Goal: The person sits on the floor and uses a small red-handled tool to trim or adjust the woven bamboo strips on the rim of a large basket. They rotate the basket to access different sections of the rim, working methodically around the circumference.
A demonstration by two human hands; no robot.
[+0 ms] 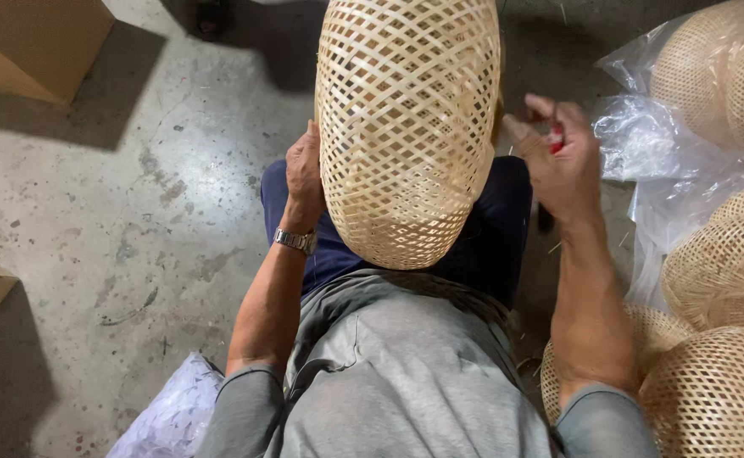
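A tall woven bamboo basket [406, 127] stands on end on the person's lap, its rounded bottom against the grey shirt and its open lattice side facing the camera. The left hand [304, 174] lies flat against the basket's left flank, fingers curled round behind the weave, so its grip is a loose, open clasp steadying the wall rather than a pinch; a metal wristwatch [295, 241] sits on that wrist. The right hand [558, 157] hovers just beside the basket's right edge, apart from it, with the fingers closed round a small red tool [556, 138], only a sliver of which shows. More woven baskets [719, 271] pile up at the right, some in clear plastic bags [652, 144]. A cardboard box [33, 42] rests on the concrete floor [134, 212].
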